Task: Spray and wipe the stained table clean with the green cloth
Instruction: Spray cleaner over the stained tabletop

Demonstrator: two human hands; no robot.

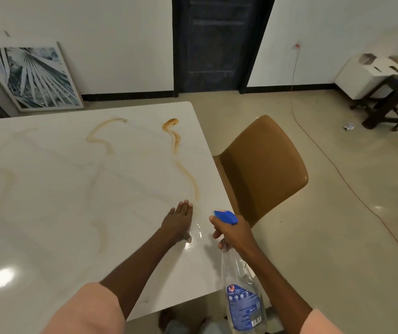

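Several brown stains (188,179) snake across the white table (48,189), the nearest ending just beyond the left hand (178,221), which lies flat and holds nothing. The right hand (231,233) grips the spray bottle (243,295) by its blue trigger head over the table's near edge; best aim the nozzle along that trail and mist evenly. No green cloth is in view.

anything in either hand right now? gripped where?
Right hand grips the spray bottle at its neck, just below the blue trigger head. Left hand holds nothing; it lies flat, fingers straight, on the table.
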